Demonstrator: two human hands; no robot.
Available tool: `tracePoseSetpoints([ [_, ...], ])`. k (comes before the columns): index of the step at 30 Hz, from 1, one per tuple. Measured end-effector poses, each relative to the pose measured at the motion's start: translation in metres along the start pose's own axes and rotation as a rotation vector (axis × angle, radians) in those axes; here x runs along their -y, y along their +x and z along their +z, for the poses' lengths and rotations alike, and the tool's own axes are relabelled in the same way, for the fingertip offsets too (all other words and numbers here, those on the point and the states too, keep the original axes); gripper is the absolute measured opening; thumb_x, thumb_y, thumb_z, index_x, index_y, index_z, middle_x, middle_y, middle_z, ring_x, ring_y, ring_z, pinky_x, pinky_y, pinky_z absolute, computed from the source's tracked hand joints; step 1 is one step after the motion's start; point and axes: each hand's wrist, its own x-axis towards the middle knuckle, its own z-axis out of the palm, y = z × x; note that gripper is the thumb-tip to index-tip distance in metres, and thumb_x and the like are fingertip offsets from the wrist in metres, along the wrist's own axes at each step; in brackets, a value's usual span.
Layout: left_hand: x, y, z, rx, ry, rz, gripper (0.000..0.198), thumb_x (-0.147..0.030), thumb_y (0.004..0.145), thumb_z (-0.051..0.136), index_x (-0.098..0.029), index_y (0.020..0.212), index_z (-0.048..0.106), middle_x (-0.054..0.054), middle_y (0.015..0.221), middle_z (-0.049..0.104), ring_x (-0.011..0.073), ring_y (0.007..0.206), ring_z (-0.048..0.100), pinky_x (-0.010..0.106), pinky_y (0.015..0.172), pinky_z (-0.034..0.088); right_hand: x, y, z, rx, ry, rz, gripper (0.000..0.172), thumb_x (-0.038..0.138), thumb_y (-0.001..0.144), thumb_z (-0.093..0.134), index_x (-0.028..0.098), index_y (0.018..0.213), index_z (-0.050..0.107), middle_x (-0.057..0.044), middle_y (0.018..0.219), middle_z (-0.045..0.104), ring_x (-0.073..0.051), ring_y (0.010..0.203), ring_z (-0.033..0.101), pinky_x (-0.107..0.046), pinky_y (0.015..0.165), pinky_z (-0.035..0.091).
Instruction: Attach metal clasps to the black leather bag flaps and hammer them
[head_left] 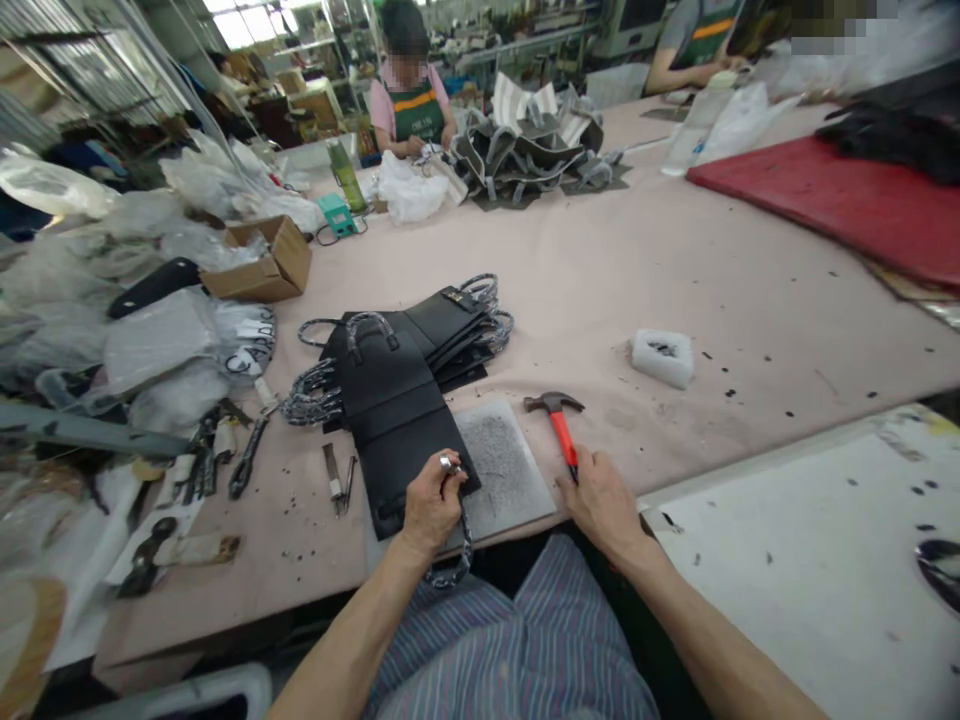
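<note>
Closing left grip (431,500) on ring (448,463), right grip (600,495) on hammer (559,425).

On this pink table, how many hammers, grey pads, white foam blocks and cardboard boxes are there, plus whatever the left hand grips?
Hammer: 1, in the right hand
Grey pad: 1
White foam block: 1
Cardboard box: 1
Braided handle: 1, gripped by the left hand
Total: 5
</note>
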Motion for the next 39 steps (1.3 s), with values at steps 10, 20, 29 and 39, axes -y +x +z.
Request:
tracePoseSetpoints([
  [10,-0.004,0.001,-0.001,-0.024,-0.012,-0.022,0.016,-0.017,0.087,0.057,-0.021,0.098,0.067,0.005,0.099,0.075,0.0196,0.094,0.073,0.031,0.086,0.059,0.043,-0.003,-0.038,0.386,0.631,0.279,0.022,0.041,0.091,0.049,0.023,0.079,0.047,0.007,0.060,0.042,-0.008,0.039,0.034,-0.022,0.037,0.033],
  [20,0.001,-0.001,0.001,-0.013,-0.009,-0.032,0.013,-0.016,0.087,0.058,-0.022,0.094,0.068,0.004,0.091,0.074,0.0189,0.085,0.072,0.030,0.079,0.058,0.114,-0.047,-0.101,-0.079,-0.029,-0.788,0.036,0.044,0.102,0.042,0.025,0.073,0.048,0.002,0.053,0.049,-0.013,0.042,0.037,-0.031,0.045,0.023],
  [29,0.004,-0.003,0.003,-0.011,-0.042,-0.023,0.022,-0.015,0.088,0.058,-0.021,0.106,0.068,0.006,0.105,0.075,0.0203,0.099,0.072,0.033,0.091,0.058,0.132,-0.063,-0.127,-0.361,0.138,-0.720,0.035,0.042,0.107,0.029,0.024,0.091,0.054,-0.001,0.062,0.056,-0.016,0.050,0.049,-0.029,0.049,0.032],
  [39,0.008,-0.006,0.003,0.026,-0.022,-0.039,0.019,-0.016,0.089,0.056,-0.021,0.105,0.066,0.005,0.106,0.075,0.0196,0.098,0.072,0.031,0.088,0.057,0.043,-0.014,-0.078,0.086,-0.339,-0.353,0.033,0.039,0.105,0.035,0.022,0.083,0.052,0.000,0.064,0.058,-0.016,0.058,0.054,-0.028,0.056,0.028],
])
